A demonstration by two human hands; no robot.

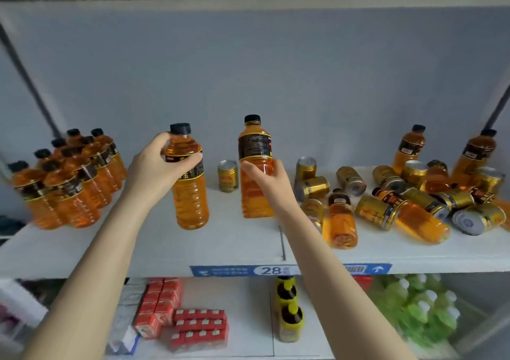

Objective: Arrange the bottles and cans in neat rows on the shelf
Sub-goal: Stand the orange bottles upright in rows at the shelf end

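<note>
Two orange bottles are in my hands, one in each. My left hand [157, 163] has its grip clamped on the upper body of a black-capped bottle [189, 183], fingers across the label; whether its base touches the shelf [193, 249] I cannot tell. My right hand [269, 179] has its grip closed around the middle of a second bottle [255, 172], just below the dark label, held upright near the shelf centre.

Item, left end of shelf: a cluster of upright orange bottles [71, 177] with black caps, standing close together in rough rows running front to back.

Item, between the two held bottles: one gold can [228, 176], upright, standing alone toward the back.

Item, right half of shelf: a loose heap of gold cans [375, 212], most lying on their sides, a few upright, mixed with orange bottles lying flat [340, 221]. Two more bottles stand upright behind the heap, one [409, 148] further in and one [474, 155] near the right edge.

Item, shelf front edge: a blue price strip [289, 270] reading 28.

Item, lower shelf: red boxes [182, 315] stacked at left, two yellow-capped brown bottles [288, 307] in the middle, blurred green-and-white bottles [419, 304] at right.
</note>
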